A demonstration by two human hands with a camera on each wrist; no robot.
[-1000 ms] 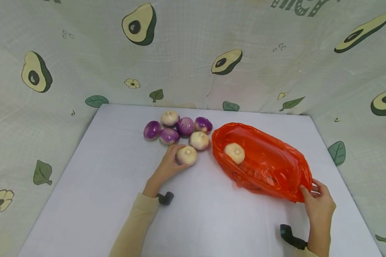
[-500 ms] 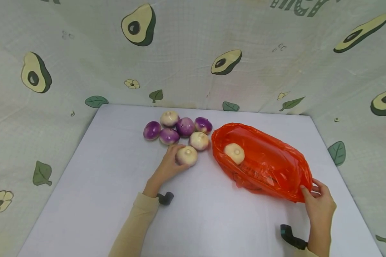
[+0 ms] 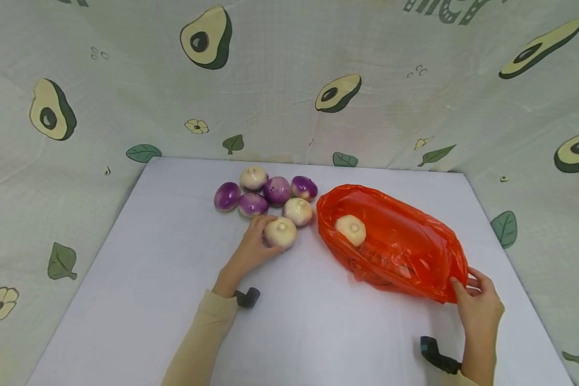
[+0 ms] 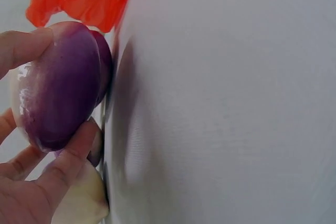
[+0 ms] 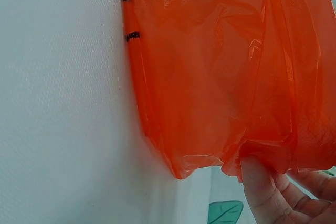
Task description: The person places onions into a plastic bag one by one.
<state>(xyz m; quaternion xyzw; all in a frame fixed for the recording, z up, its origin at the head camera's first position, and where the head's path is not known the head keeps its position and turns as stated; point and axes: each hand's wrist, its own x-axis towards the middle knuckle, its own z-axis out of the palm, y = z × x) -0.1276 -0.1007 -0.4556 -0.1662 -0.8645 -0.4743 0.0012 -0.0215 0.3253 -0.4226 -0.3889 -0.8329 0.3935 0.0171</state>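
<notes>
In the head view my left hand (image 3: 254, 244) grips a glossy purple-and-white onion (image 3: 280, 232) with its pale, nubbed end facing up. The left wrist view shows the purple side of this onion (image 4: 63, 87) between thumb and fingers, close beside the white tabletop. Behind it sits a loose group of onions (image 3: 277, 191), some purple side up, others pale end up. My right hand (image 3: 477, 300) pinches the near right rim of a red plastic bag (image 3: 410, 236), whose mouth gapes upward. One pale onion (image 3: 350, 230) lies inside the bag at its left end.
A white table (image 3: 173, 300) carries everything. Cloth printed with avocados and leaves (image 3: 270, 80) rises along its back and sides. The red bag lies right of the onion group, its left end near the closest onion (image 3: 297, 212).
</notes>
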